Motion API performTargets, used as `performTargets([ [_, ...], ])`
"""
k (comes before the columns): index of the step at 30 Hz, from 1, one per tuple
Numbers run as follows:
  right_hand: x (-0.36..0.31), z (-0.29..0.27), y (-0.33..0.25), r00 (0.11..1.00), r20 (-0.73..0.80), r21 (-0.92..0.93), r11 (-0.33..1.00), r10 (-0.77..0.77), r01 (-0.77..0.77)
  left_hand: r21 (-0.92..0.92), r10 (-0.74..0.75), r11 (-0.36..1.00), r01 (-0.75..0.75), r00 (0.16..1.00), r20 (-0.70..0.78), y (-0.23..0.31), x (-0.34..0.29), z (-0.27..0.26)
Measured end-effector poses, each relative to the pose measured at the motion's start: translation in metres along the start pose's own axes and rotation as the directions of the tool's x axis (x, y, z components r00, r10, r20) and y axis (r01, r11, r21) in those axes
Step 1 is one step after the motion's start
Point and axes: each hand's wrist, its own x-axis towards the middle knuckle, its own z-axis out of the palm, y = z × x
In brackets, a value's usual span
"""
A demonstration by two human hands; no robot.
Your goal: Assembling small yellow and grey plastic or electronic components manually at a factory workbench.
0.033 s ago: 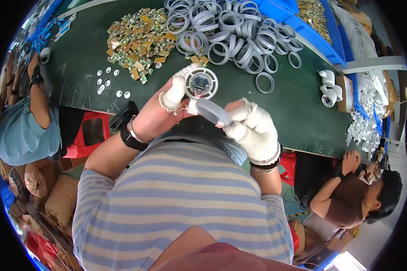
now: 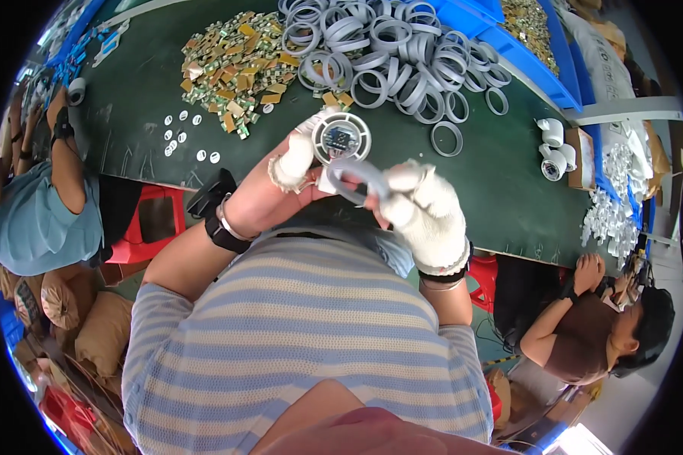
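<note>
My left hand (image 2: pixel 300 161), in a white glove with bare fingertips, is closed on a round white housing (image 2: pixel 366 136). Its open face shows a small circuit board (image 2: pixel 340 139) with wires. A grey ring (image 2: pixel 366 170) is pinched in my gloved right hand (image 2: pixel 429 212), just below the housing. From this view the ring overlaps the housing's lower edge; I cannot tell whether they touch. A white part of the housing (image 2: pixel 327 180) shows at the ring's left side, beside my left fingers.
Many loose grey rings (image 2: pixel 391 45) are heaped at the back of the green table (image 2: pixel 508 182), with a pile of small circuit boards (image 2: pixel 239 72) to their left. White discs (image 2: pixel 182 136) lie at left, white housings (image 2: pixel 552 148) at right. Blue bins (image 2: pixel 535 68) stand behind. Co-workers sit at both sides.
The grey ring has turned so that its opening shows more, and it has come slightly up and left toward the housing with my right hand. My left hand keeps its hold.
</note>
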Motion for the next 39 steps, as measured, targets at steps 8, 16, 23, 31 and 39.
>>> performTargets([
  [8, 0.001, 0.008, 0.006, 0.989, -0.085, -0.338, 0.937, -0.117, 0.082, 0.016, 0.095, 0.995, -0.096, 0.994, 0.043, -0.008, -0.009, 0.01],
  [16, 0.001, 0.013, 0.002, 0.989, -0.068, -0.422, 0.902, -0.133, 0.092, 0.097, 0.133, 0.986, -0.136, 0.99, 0.038, -0.013, -0.011, 0.009],
  [23, 0.007, 0.013, 0.0, 0.932, -0.064, -0.531, 0.803, -0.358, 0.272, 0.131, 0.167, 0.976, -0.172, 0.985, 0.048, -0.015, -0.011, 0.009],
  [31, 0.009, 0.011, -0.01, 0.927, 0.055, -0.591, 0.736, -0.372, 0.33, 0.194, 0.15, 0.968, -0.158, 0.987, 0.052, -0.017, -0.012, 0.005],
  [39, 0.008, 0.01, -0.008, 0.935, 0.045, -0.578, 0.754, -0.351, 0.311, 0.188, 0.17, 0.964, -0.186, 0.981, 0.096, -0.018, -0.012, 0.006],
])
